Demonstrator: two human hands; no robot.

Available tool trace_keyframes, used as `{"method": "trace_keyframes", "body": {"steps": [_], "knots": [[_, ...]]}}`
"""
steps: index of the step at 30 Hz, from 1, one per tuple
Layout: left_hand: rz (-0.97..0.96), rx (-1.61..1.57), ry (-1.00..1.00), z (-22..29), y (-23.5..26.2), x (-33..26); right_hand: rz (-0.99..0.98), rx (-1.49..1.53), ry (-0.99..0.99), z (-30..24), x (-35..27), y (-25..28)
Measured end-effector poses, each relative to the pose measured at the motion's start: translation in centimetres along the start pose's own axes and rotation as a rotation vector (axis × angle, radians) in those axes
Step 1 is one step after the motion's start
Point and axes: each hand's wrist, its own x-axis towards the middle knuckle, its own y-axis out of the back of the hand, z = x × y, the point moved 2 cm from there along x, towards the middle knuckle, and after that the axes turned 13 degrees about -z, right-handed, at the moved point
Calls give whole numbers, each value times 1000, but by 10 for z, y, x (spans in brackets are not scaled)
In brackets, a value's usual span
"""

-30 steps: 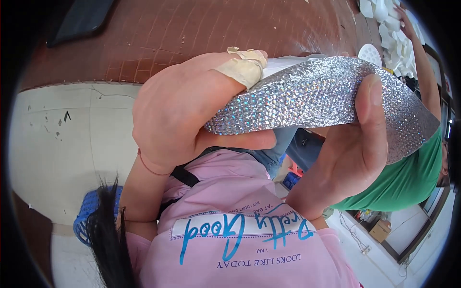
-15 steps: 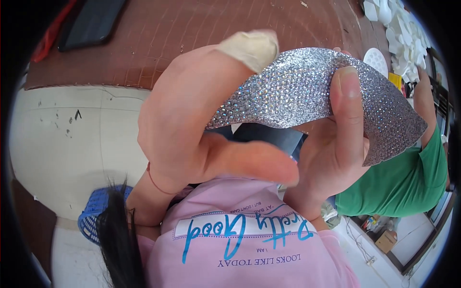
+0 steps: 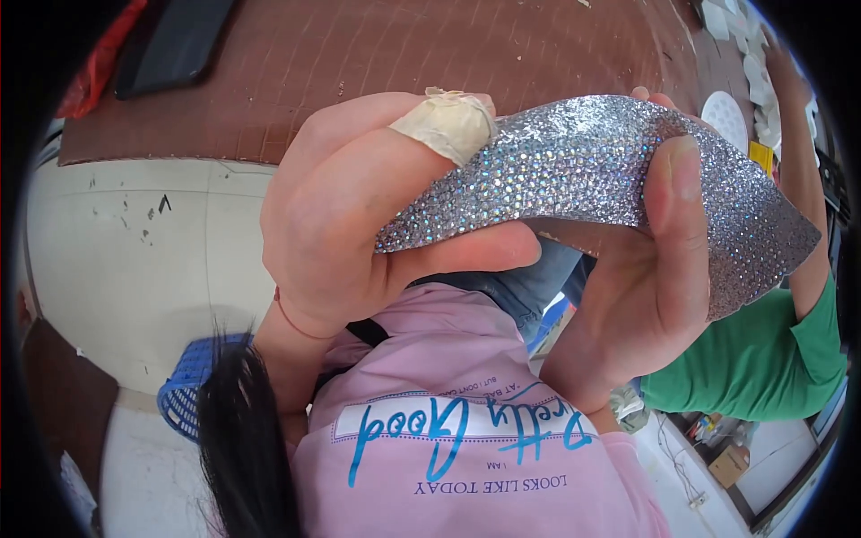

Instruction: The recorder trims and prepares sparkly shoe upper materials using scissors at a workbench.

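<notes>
A curved strip of silver glitter material (image 3: 574, 166), studded with rows of small rhinestones, is held up between both hands above my lap. Its left end is in my left hand (image 3: 327, 202): a finger wrapped in pale tape (image 3: 453, 125) bends over the top edge, while the thumb lies along the lower edge. My right hand (image 3: 641, 291) grips the strip further right, the thumb pressed on its sparkling face and the other fingers behind it. Past that thumb, the strip's right end curves down to a pointed corner. Most of its back side is hidden.
Beyond my hands is a brown table (image 3: 386, 45) with a black phone (image 3: 175, 45) and a red bag (image 3: 103, 67). White pieces (image 3: 762, 99) lie at the far right, near a co-worker in a green shirt (image 3: 744, 359). A blue basket (image 3: 193, 386) stands lower left.
My left thumb has moved from in front, below the strip, up against its lower edge. The strip and my right hand have shifted slightly right. The co-worker's arm now reaches further up.
</notes>
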Motion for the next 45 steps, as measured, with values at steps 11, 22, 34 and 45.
{"method": "trace_keyframes", "body": {"steps": [11,22,34,45], "knots": [[17,21,-26,-4,2,0,22,-36,55,-10,4,-7],[-125,32,112,27,5,15,185,-145,181,-4,-9,-9],[-23,131,-11,19,-14,16,333,-27,104,-4,-8,3],[-95,110,4,20,-12,9,236,26,-2,14,-18,15]]}}
